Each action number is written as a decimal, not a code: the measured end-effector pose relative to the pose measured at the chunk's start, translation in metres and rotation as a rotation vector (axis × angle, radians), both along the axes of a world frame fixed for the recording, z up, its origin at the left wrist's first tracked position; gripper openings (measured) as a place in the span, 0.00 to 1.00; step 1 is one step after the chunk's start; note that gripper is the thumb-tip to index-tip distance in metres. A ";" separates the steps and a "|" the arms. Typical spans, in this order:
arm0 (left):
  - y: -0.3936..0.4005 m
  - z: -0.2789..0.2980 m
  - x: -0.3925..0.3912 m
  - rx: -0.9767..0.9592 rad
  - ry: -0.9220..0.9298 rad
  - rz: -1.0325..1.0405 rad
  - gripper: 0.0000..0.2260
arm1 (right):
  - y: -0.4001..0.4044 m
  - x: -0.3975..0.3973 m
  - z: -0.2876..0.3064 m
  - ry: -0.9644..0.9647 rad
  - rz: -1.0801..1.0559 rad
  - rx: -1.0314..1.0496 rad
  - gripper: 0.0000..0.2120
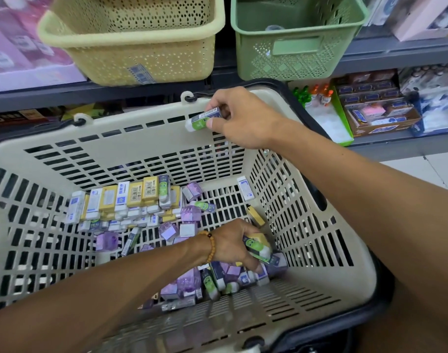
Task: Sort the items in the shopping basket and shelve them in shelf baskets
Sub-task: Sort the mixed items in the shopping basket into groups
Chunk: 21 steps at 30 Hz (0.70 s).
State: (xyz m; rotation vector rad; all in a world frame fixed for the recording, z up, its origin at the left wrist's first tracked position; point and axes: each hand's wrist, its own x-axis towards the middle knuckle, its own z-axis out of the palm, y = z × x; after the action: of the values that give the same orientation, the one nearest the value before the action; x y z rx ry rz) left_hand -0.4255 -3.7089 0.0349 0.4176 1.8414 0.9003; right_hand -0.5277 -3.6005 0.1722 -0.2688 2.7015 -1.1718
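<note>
Green-sleeved eraser | light, stiff; pinch long sides | right hand fingers pinch it at shopping basket far rim | left hand fingers grip erasers

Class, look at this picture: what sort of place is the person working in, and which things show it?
Most likely a stationery shop: a shopping basket full of packaged erasers, and shelves of boxed goods with two sorting baskets.

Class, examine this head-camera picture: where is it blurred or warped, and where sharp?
Head view: wide-angle bending curves the shopping basket rim and the shelf; pink boxes top left are smeared; the right hand and its green eraser look sharp.
</note>
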 end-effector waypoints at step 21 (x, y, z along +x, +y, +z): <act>-0.026 0.027 -0.007 0.088 -0.092 0.293 0.10 | -0.007 0.004 0.003 -0.015 0.032 0.002 0.07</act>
State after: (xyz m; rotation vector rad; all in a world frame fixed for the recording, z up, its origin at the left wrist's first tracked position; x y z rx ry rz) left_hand -0.4328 -3.7344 0.0622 0.1580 1.8103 1.1830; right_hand -0.5235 -3.6071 0.1753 -0.3004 2.6749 -1.1578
